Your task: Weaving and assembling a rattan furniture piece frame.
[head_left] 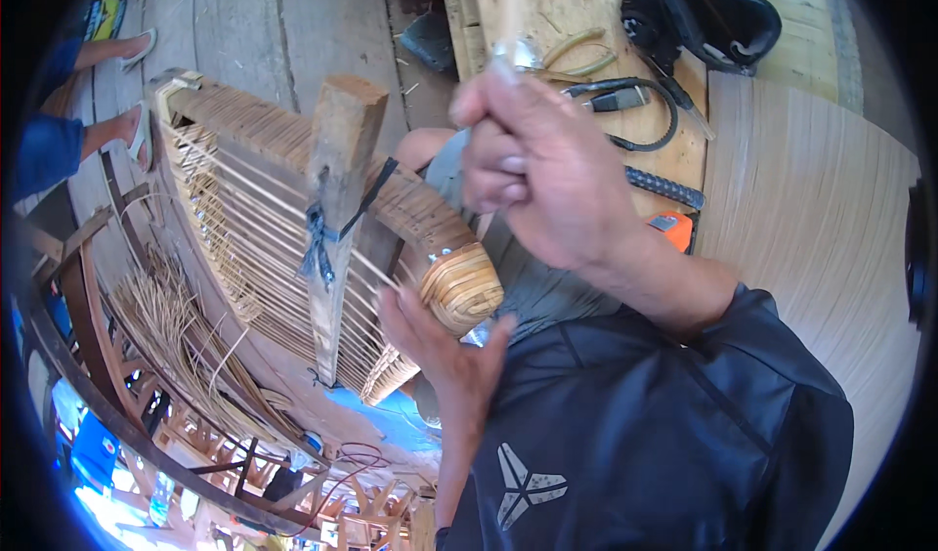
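My right hand (pixel 552 165) is raised in a closed fist over my lap. A pale, blurred strand (pixel 513 9), which looks like rattan, rises from the thumb and forefinger. Lower down, my left hand (pixel 440 351) lies against the rounded, rattan-wrapped end (pixel 461 287) of a curved wooden frame (pixel 259 121), thumb and fingers spread to either side. Thin parallel strands (pixel 259 204) run across the frame, with a woven band along its far left side. An upright wooden bar (pixel 344 199) crosses it, tied on with a dark cloth strip (pixel 319 243).
A wooden bench (pixel 567 9) at the top holds a cable (pixel 674 111), a black case (pixel 718 14) and an orange tool (pixel 672 227). Loose rattan strands (pixel 161 307) lie at the left. Another person's feet (pixel 137 126) are at the upper left, on floorboards.
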Motion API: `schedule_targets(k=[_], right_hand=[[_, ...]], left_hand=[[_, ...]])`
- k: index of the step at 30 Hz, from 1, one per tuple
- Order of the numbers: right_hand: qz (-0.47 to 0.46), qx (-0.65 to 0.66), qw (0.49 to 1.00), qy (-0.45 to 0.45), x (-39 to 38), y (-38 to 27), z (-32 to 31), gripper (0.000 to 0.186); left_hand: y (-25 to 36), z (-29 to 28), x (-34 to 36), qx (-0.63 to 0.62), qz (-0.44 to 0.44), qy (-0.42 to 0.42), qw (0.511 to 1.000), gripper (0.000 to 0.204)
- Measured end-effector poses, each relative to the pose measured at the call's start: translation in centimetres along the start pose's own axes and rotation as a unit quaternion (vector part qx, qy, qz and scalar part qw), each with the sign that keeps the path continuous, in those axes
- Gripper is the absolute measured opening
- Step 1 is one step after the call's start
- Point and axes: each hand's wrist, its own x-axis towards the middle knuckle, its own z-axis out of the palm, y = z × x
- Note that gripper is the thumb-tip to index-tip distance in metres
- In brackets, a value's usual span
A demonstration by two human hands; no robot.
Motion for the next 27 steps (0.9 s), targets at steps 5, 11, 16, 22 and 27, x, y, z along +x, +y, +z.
schedule_targets(k=[5, 11, 16, 22, 27], right_hand=[[-0.113, -0.048, 0.991, -0.048, -0.4, 0.6, -1.1, 0.036], [-0.005, -0.217, 0.974, 0.056, -1.1, 4.1, -4.7, 0.040], [0.112, -0.466, 0.877, 0.036, -1.9, 3.3, -6.1, 0.036], [-0.147, -0.733, 0.663, -0.044, 0.1, -0.7, -9.5, 0.043], [-0.206, -0.851, 0.472, 0.099, 4.0, -3.0, -15.0, 0.021]], left_hand=[[-1.0, -2.9, -6.5, -0.755, -0.365, -0.160, 0.520, 0.080], [-0.7, 0.5, -4.8, -0.878, -0.392, -0.123, 0.244, 0.081], [0.1, 2.9, -2.5, -0.904, -0.359, -0.135, 0.190, 0.087], [0.0, 3.3, -2.8, -0.916, -0.345, -0.097, 0.178, 0.088], [-0.6, 3.9, -3.1, -0.918, -0.341, -0.116, 0.165, 0.088]])
